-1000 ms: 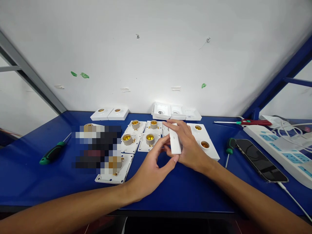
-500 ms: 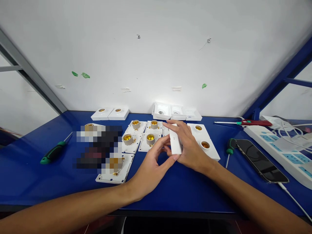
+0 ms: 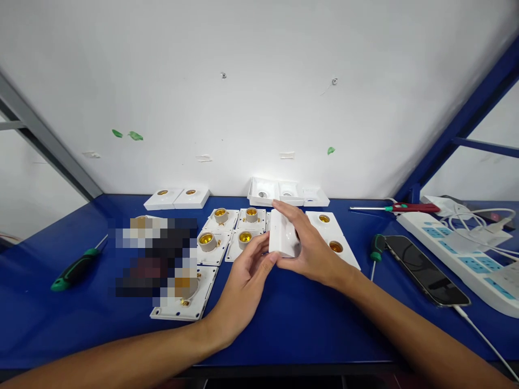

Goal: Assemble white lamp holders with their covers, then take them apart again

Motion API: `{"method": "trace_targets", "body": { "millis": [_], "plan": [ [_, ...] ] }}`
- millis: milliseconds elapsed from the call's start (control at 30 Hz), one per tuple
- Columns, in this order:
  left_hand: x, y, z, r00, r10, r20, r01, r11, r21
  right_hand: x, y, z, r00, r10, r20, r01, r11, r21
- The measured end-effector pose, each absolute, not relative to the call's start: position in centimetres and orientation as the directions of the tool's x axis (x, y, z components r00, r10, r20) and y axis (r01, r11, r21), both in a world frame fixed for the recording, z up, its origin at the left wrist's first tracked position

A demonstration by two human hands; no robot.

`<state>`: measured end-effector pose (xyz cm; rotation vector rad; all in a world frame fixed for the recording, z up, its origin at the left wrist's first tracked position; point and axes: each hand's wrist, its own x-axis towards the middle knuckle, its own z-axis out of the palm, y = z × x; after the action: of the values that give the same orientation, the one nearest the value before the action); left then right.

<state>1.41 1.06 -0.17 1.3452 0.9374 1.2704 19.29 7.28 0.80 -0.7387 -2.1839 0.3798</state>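
Observation:
Tilted up on edge above the table, a white square lamp holder (image 3: 279, 237) is held between both hands. My left hand (image 3: 248, 278) pinches its lower left edge with the thumb in front and the fingers behind. My right hand (image 3: 314, 248) is wrapped over its right side, fingers along the top edge and thumb below. Its round centre is mostly covered by the right hand. Just behind sit open white lamp bases with brass sockets (image 3: 245, 237). Closed lamp holders (image 3: 340, 253) lie beside my right hand.
White covers (image 3: 263, 190) lean against the wall; two closed holders (image 3: 164, 199) sit at back left. Green-black screwdrivers (image 3: 75, 270) lie left and right. On the right are a phone (image 3: 427, 273), a power strip (image 3: 458, 254) and a red lighter (image 3: 416, 208). A blurred patch hides part of the left.
The lamp holder has turned in my hands, from nearly edge-on to showing more of its front face. The whole view has shifted slightly.

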Motion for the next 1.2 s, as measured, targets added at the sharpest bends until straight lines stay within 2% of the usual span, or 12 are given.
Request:
{"method": "trace_targets", "body": {
  "millis": [233, 500, 700, 800, 967, 1067, 1200],
  "plan": [
    [1.6, 1.3, 0.1, 0.233, 0.961, 0.146, -0.164, -0.109, 0.98, 18.9, 7.2, 0.6, -0.569, 0.571, 0.592, 0.4, 0.821, -0.408],
    [1.5, 1.1, 0.0, 0.165, 0.982, 0.094, -0.137, -0.071, 0.988, 19.5, 7.4, 1.5, -0.55, 0.573, 0.608, 0.475, 0.813, -0.336],
    [1.6, 1.4, -0.6, 0.113, 0.994, 0.001, -0.328, 0.036, 0.944, 20.1, 8.0, 1.8, -0.495, 0.6, 0.629, 0.509, 0.786, -0.35],
    [1.6, 1.5, -0.7, 0.114, 0.993, -0.024, -0.36, 0.063, 0.931, 20.3, 8.3, 1.9, -0.451, 0.593, 0.667, 0.534, 0.778, -0.33],
    [1.7, 1.6, -0.8, 0.117, 0.993, 0.003, -0.427, 0.048, 0.903, 20.4, 8.4, 1.8, -0.539, 0.569, 0.62, 0.532, 0.801, -0.273],
    [1.8, 1.7, -0.7, 0.092, 0.995, -0.031, -0.453, 0.07, 0.889, 20.3, 8.3, 1.7, -0.561, 0.579, 0.591, 0.539, 0.798, -0.27],
    [1.9, 1.6, -0.2, 0.145, 0.989, -0.03, -0.442, 0.092, 0.892, 20.6, 8.6, 1.9, -0.568, 0.563, 0.601, 0.528, 0.809, -0.259]
  ]
}}
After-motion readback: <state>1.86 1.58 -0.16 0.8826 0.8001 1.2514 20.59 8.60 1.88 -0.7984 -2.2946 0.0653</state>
